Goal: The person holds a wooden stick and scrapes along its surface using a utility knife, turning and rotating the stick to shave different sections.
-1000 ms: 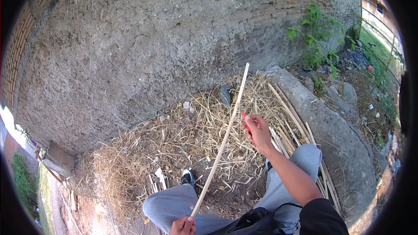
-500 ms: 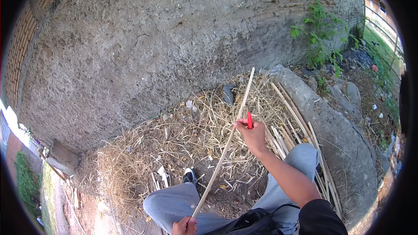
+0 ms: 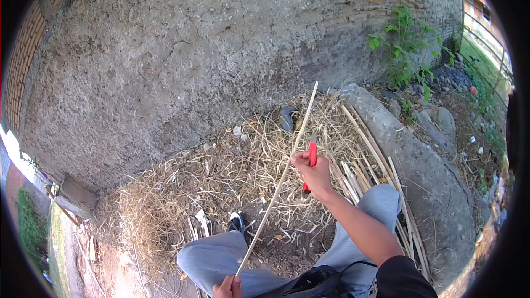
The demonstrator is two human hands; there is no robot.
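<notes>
Your left hand, low in the view, is closed with thumb and fingers pinching the near end of a long pale strip. The strip slants up from there, in front of your left knee and over the ground, its far end showing against the foot of the rough wall. Your right hand is curled round a red cutter, its grey tip pointing toward the wall, while your thumb and forefinger meet the strip past its middle; you cannot tell how firmly they press. Straw-like shavings cover the ground up to its wall edge, where a dark grey object lies. By the ground's right edge, along the stone slab, a bundle of pale strips rests beside your right knee. Your left shoe stands among the scraps.
</notes>
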